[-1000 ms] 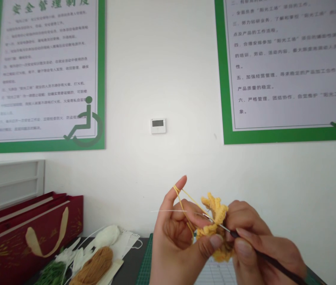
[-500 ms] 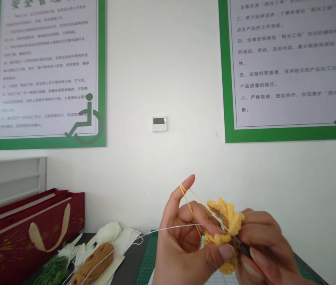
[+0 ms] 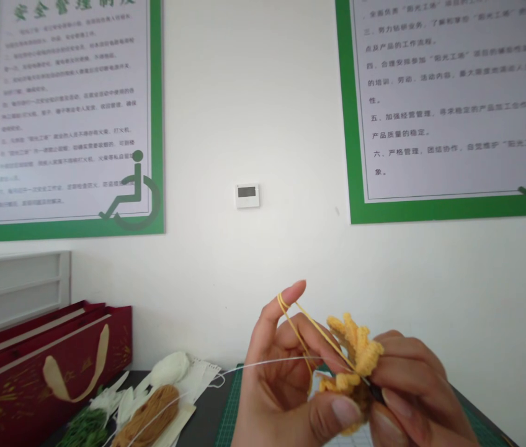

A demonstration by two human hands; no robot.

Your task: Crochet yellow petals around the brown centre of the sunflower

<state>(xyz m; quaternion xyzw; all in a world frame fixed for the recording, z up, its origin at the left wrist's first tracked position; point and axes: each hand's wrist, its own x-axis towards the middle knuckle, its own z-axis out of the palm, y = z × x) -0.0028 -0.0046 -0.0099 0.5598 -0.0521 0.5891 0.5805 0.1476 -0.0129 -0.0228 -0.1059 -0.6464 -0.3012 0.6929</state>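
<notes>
A ruffled yellow crochet piece [image 3: 358, 344] is pinched between the thumb and fingers of my left hand [image 3: 286, 379]. Yellow yarn [image 3: 321, 329] loops around my raised left index finger and runs taut down to the piece. My right hand [image 3: 416, 385] grips a crochet hook [image 3: 375, 392] by its dark handle, with its fingers against the piece's right side. The hook's tip is hidden at the stitches. A thin white cord [image 3: 276, 360] stretches from the left and passes my left hand at the piece.
At the lower left are a dark red gift bag [image 3: 58, 379], a brown yarn skein [image 3: 149, 416], white yarn [image 3: 170, 367] and green yarn [image 3: 85, 428]. A green cutting mat [image 3: 228, 403] lies under my hands. Framed posters [image 3: 156, 124] hang on the wall behind.
The view has shifted slightly. The hook and my right hand have moved a little against the yellow piece, and the yarn now runs straighter into it. Both hands keep their hold.
</notes>
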